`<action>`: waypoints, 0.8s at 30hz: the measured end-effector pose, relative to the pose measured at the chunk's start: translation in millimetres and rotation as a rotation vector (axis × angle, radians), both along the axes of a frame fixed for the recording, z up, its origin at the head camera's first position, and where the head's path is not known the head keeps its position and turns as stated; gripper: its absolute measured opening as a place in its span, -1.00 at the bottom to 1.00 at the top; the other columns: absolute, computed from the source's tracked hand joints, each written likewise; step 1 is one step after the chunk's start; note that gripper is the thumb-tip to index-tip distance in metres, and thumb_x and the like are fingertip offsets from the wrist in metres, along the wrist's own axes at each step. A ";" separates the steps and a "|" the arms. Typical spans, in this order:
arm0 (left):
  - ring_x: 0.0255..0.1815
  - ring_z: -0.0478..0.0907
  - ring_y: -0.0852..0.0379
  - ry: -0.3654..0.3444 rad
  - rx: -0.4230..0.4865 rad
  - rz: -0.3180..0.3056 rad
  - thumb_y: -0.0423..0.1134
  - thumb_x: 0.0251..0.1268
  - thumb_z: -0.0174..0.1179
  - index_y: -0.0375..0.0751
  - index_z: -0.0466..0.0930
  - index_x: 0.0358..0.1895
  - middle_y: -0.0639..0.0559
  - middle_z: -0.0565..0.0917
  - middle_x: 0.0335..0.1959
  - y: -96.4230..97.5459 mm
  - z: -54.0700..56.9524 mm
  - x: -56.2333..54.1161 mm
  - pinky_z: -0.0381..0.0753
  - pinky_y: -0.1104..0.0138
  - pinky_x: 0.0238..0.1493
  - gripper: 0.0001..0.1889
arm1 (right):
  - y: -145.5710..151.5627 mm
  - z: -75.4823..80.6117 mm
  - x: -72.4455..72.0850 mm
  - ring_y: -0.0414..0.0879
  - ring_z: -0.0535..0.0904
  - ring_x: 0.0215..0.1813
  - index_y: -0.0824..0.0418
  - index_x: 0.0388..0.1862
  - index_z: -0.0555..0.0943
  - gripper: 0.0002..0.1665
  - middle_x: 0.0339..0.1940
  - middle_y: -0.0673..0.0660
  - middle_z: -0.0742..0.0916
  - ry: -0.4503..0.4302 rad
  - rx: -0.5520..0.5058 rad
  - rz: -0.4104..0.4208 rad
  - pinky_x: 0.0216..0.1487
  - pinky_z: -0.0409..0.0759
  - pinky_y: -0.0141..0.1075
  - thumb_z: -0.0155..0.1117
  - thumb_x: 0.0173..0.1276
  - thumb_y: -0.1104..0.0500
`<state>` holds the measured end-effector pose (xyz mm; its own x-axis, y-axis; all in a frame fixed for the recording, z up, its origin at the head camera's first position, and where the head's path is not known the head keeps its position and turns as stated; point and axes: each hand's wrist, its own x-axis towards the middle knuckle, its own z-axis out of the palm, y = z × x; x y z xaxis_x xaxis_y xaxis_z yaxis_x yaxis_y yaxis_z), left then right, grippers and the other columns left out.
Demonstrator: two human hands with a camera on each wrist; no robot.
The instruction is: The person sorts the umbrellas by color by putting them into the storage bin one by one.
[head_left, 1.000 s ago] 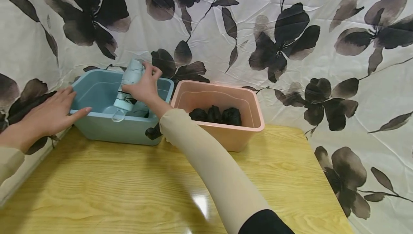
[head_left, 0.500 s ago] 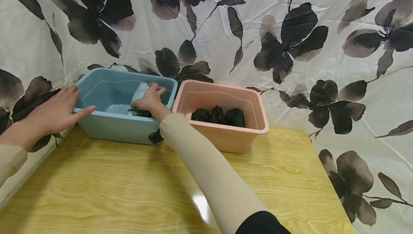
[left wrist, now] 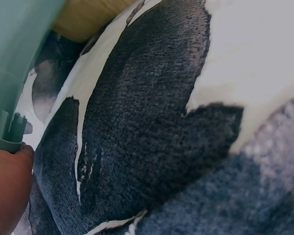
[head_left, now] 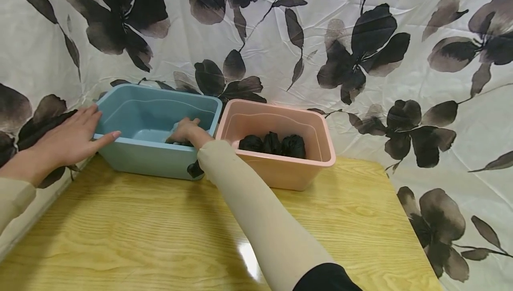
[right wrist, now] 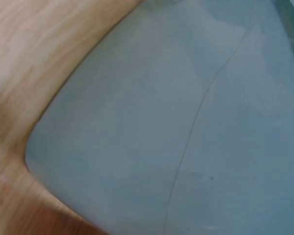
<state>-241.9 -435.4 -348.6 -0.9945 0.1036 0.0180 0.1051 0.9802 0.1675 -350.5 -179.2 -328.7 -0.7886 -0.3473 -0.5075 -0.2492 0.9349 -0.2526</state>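
Note:
A blue plastic bin [head_left: 156, 159] stands at the left on the table. My right hand [head_left: 186, 131] reaches down inside it at the right end, with the fingertips mostly hidden. A small part of a light blue cylinder [head_left: 175, 126] shows beside the fingers, which hold it low in the bin. On the bin's left rim lies my left hand [head_left: 72, 136], fingers straight and thumb stretched along the edge. The left wrist view catches part of that hand [left wrist: 10, 188] at the bin's edge. Only the bin's blue wall [right wrist: 127, 132] and some table appear in the right wrist view.
Right beside the blue bin stands a pink bin [head_left: 280, 173] holding several black crumpled bundles [head_left: 271, 143]. Both bins sit on a yellow wood-grain table [head_left: 140, 228], against a white cloth [head_left: 280, 50] with dark flowers behind and to the sides.
My right hand has lowered the light blue cylinder from above the rim into the right part of the blue bin. The left hand stays at the left rim.

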 end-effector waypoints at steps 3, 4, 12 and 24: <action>0.61 -0.38 -0.57 0.002 -0.002 0.004 0.29 0.64 -0.17 -0.72 -0.23 0.56 -0.64 -0.32 0.59 1.2 0.6 -2.8 -0.18 -0.44 0.46 0.04 | 5.5 -6.6 1.7 -0.14 -0.15 0.73 -0.14 0.76 -0.16 0.19 0.75 -0.09 -0.02 -0.035 -0.230 -0.128 0.55 0.27 -0.25 0.29 0.41 -0.37; 0.61 -0.38 -0.57 0.003 -0.002 0.008 0.29 0.64 -0.17 -0.72 -0.23 0.56 -0.64 -0.32 0.59 1.6 0.3 -3.3 -0.18 -0.44 0.46 0.04 | 6.5 -9.2 2.1 -0.15 -0.13 0.73 -0.16 0.76 -0.20 0.23 0.75 -0.07 -0.02 -0.048 -0.300 -0.161 0.55 0.28 -0.22 0.31 0.39 -0.38; 0.59 -0.34 -0.61 0.026 -0.004 0.031 0.30 0.63 -0.17 -0.75 -0.22 0.54 -0.68 -0.28 0.57 3.7 -5.3 -0.2 -0.20 -0.44 0.47 0.05 | 9.0 -22.0 5.9 -0.17 0.13 0.67 -0.29 0.75 -0.12 0.18 0.70 -0.12 0.20 -0.034 -0.555 -0.198 0.52 0.35 -0.16 0.38 0.38 -0.33; 0.59 -0.35 -0.61 0.032 -0.013 0.034 0.30 0.63 -0.20 -0.78 -0.20 0.52 -0.69 -0.28 0.57 2.6 -4.4 -3.5 -0.20 -0.45 0.45 0.05 | 14.8 -10.7 8.9 -0.15 0.33 0.58 -0.13 0.74 0.06 0.02 0.63 -0.08 0.36 0.157 -0.607 -0.197 0.44 0.43 -0.22 0.29 0.46 -0.31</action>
